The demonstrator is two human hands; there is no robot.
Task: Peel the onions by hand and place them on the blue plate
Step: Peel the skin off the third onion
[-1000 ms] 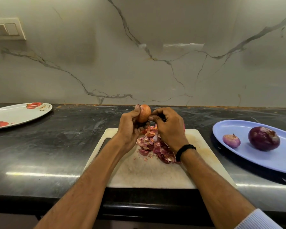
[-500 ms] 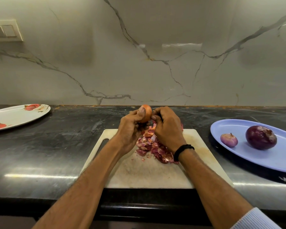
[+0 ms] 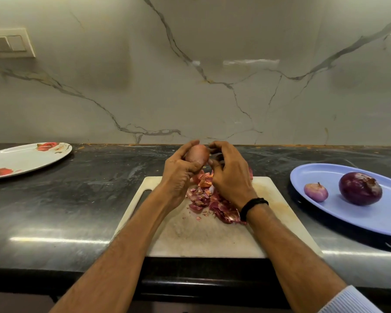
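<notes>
Turned since half a second ago, the pinkish-brown, papery-skinned onion (image 3: 196,155) now lies lengthwise in the person's left hand (image 3: 178,175) rather than poking up above the thumb. The fingers of the right hand (image 3: 230,175) have risen into a higher arch.

Far to the left of the fingers, a white oval plate printed with red flowers (image 3: 27,159) rests on the dark, glossy stone countertop (image 3: 88,199), well apart from the work. The left hand grasps the onion with its fingers curled round it, holding it in the air above the far edge of the pale rectangular plastic cutting board (image 3: 203,236).

Just to the right, the right hand, with a black band (image 3: 253,205) at its wrist, closes thumb and forefinger on the onion's right end in a pinch. Its other fingers are bent, and nothing shows in them. Beneath the fingers of both hands, a heap of red-purple onion peelings (image 3: 210,202) lies on the board.

Well to the right of the fingers, the light-blue oval plastic plate (image 3: 370,224) sits on the countertop. It carries two onions set apart from each other: a small pale-pink onion (image 3: 315,192) nearer the hands and a large, glossy dark-purple onion (image 3: 360,188) beyond it.
</notes>
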